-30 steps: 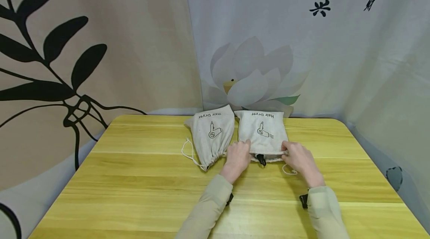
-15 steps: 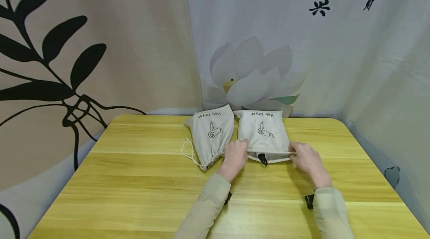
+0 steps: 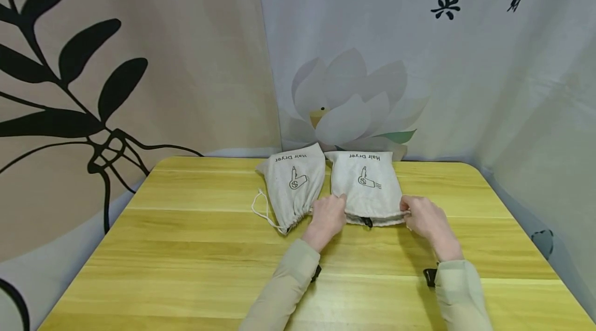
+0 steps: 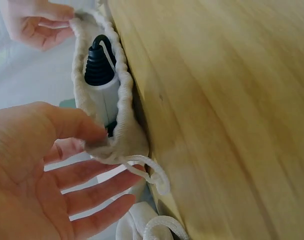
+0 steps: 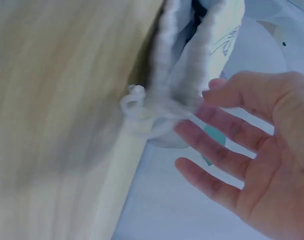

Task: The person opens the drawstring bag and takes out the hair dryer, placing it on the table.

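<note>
A pale cloth drawstring bag (image 3: 365, 197), printed "Hair Dryer", lies on the table with its mouth toward me. My left hand (image 3: 328, 219) pinches the left corner of that mouth between thumb and index finger, its other fingers spread in the left wrist view. At the right corner, my right hand (image 3: 427, 222) pinches the cloth edge. Inside the stretched mouth, the left wrist view shows part of a hair dryer (image 4: 103, 97): a white handle with a black ribbed cord end. The rest of it is hidden in the cloth. White drawstring loops (image 4: 159, 175) hang at the corners.
A second, similar drawstring bag (image 3: 294, 178) lies just left, its mouth gathered and its white cord (image 3: 262, 207) trailing leftward. Both rest near the far edge of the wooden table (image 3: 209, 248). A printed curtain (image 3: 209, 62) hangs behind.
My right hand has moved a little to the right, pulling the bag's mouth wider. The upper cloth edge has since come down, so less of the black cord end shows in the head view.
</note>
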`<act>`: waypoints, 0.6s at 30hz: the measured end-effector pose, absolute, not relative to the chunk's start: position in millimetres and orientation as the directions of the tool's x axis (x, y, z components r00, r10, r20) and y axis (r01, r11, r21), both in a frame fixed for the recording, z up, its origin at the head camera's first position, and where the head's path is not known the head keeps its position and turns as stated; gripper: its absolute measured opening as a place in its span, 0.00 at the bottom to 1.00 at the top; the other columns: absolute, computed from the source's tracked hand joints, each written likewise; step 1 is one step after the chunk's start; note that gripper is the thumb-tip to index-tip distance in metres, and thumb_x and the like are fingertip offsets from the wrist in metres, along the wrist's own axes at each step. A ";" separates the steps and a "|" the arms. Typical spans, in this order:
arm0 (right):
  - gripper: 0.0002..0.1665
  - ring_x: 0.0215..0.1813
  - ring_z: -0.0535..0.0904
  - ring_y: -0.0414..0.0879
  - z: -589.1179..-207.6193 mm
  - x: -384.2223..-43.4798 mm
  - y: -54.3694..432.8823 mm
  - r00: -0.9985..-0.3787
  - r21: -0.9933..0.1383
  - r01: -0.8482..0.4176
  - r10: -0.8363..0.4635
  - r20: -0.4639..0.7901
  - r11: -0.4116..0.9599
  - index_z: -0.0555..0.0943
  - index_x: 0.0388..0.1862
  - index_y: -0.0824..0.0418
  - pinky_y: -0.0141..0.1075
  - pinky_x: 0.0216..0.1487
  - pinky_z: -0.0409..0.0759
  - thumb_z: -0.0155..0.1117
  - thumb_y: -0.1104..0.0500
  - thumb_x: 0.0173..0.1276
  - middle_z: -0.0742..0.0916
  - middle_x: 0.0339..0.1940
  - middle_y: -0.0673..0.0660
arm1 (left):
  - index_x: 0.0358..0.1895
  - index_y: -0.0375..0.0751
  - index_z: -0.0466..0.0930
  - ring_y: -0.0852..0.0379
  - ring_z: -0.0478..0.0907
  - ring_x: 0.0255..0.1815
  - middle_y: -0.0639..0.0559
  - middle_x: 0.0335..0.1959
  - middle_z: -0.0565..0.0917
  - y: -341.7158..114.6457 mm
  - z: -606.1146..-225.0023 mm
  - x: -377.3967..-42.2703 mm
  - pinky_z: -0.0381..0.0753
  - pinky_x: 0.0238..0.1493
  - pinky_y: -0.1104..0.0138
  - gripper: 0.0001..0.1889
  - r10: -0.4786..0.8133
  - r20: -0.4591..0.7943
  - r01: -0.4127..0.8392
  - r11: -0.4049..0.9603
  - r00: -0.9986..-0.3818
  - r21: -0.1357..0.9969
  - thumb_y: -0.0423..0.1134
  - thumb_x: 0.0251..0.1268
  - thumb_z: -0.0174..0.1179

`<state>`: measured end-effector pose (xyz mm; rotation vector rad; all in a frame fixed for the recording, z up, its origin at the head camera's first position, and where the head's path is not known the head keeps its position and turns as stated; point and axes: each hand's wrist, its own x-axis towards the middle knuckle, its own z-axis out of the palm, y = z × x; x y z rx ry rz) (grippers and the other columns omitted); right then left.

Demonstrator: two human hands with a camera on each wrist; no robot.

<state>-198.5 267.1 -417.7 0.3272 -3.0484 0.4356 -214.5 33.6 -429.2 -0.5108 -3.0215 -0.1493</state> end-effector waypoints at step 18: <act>0.05 0.33 0.80 0.44 -402.2 -189.8 227.5 -0.951 -0.323 -0.274 -0.305 -0.049 0.906 0.86 0.33 0.57 0.41 0.35 0.79 0.65 0.59 0.60 0.87 0.30 0.52 | 0.28 0.47 0.76 0.63 0.63 0.14 0.58 0.14 0.69 33.4 -422.9 -215.5 0.59 0.12 0.74 0.10 0.437 0.204 0.460 0.884 -0.876 0.079 0.47 0.64 0.59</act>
